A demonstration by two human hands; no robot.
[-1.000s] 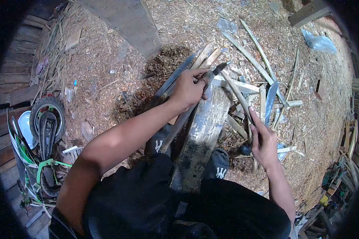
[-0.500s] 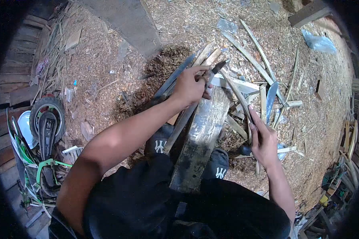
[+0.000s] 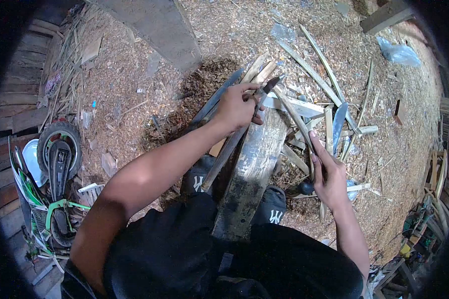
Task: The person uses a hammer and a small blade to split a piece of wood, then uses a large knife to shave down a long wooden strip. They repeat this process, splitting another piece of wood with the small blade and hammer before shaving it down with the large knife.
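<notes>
My left hand (image 3: 239, 107) is closed around a long-handled knife (image 3: 270, 84). Its short dark blade points up and right, while the wooden handle slants back down toward my lap. A thin wooden strip (image 3: 295, 115) is gripped in my right hand (image 3: 329, 174), fingers and thumb pinching its lower part. The strip's upper end lies right by the knife blade. Beneath both hands, a worn wooden plank (image 3: 254, 159) runs out from between my legs.
Cut wooden strips (image 3: 314, 70) and a broad metal blade (image 3: 339, 122) lie right of the plank. Wood shavings cover the ground. A thick post (image 3: 159, 30) stands ahead, a small wheeled bike (image 3: 60, 159) at left, and a plastic bag (image 3: 398, 52) at far right.
The knife has drawn slightly back and left, its tip now a little lower on the left side. The strip's upper end has shifted slightly left; both hands keep their holds.
</notes>
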